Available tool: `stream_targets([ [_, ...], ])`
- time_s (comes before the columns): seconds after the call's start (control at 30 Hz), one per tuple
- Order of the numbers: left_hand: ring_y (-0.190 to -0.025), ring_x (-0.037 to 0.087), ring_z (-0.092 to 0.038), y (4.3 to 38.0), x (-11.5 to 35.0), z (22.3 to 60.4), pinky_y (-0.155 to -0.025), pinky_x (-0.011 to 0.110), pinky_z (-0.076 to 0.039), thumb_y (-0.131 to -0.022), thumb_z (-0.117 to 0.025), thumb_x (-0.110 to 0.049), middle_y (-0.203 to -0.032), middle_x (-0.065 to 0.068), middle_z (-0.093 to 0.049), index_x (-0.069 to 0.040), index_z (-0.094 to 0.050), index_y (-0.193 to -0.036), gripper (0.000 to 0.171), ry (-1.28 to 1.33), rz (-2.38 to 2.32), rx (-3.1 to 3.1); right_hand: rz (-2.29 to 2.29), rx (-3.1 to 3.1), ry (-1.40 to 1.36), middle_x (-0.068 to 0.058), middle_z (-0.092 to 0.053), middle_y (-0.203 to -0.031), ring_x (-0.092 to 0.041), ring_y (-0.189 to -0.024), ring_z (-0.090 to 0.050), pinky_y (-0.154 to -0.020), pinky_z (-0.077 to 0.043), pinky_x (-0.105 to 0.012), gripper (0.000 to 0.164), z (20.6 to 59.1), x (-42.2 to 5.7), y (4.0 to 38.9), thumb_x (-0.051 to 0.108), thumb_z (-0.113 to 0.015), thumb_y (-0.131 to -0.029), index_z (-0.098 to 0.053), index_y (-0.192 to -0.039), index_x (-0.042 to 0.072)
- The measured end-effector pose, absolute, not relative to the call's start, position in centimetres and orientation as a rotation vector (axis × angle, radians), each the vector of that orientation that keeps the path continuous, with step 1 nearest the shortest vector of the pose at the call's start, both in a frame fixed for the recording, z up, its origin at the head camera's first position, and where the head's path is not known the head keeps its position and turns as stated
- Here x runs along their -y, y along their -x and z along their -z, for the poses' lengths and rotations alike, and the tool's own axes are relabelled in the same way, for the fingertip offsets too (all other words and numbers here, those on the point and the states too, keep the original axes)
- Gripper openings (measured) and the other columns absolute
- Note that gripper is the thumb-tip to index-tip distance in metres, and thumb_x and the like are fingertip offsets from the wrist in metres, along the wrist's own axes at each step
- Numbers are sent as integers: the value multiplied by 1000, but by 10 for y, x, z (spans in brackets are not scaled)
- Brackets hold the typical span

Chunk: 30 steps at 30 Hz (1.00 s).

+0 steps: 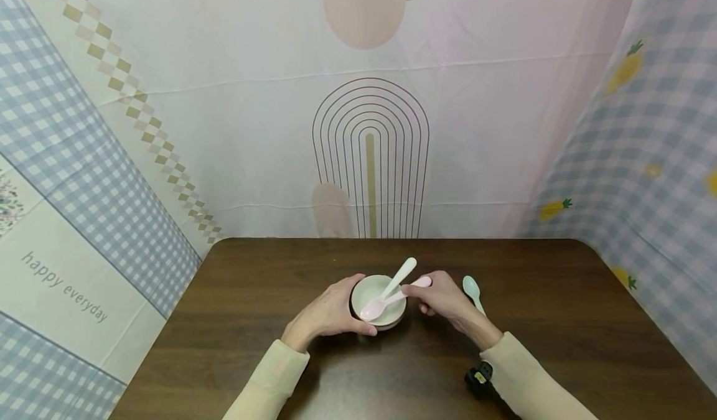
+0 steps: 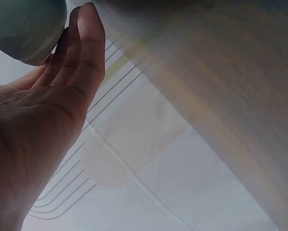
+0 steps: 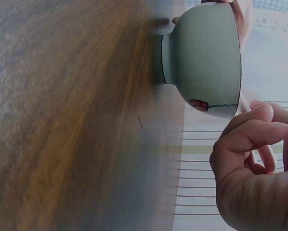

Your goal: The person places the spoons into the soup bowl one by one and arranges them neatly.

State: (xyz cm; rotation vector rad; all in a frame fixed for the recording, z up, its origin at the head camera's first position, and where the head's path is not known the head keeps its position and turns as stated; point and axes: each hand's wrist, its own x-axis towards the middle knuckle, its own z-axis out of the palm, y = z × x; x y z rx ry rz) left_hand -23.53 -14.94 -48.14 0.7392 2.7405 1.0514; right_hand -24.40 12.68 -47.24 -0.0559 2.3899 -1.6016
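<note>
On the table (image 1: 241,295), the left hand (image 1: 329,311) grips the bowl (image 1: 363,290) from its left—likely steadying it—while the right hand (image 1: 445,297) pinches the pink spoon's (image 1: 393,298) handle at the right rim, its scoop inside beside the white spoon (image 1: 400,277), which leans over the far-right rim.

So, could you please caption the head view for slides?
Left hand holds a bowl containing a white spoon; right hand pinches a pink spoon.
</note>
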Motion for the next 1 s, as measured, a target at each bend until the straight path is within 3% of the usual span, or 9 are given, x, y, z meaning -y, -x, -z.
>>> stream_targets([
  [0.4,-111,13,-67,235,150,482,-99,37,-55,-68,-103,-47,-124,-6,-71,-17,-59,-145,93,-742,-1043,-2744,1588,-2346,63,4,-55,-62,-8,-54,-55,-54,-46,-23,23,474,-125,246,25,-76,-99,-70,-102,3],
  [1.0,-112,14,-67,236,149,481,-100,38,-56,-68,-103,-47,-127,-4,-72,-16,-59,-146,95,-744,-1050,-2737,1671,-2305,77,2,-57,-63,-9,-55,-53,-53,-45,-23,18,477,-126,248,19,-72,-101,-70,-98,1],
])
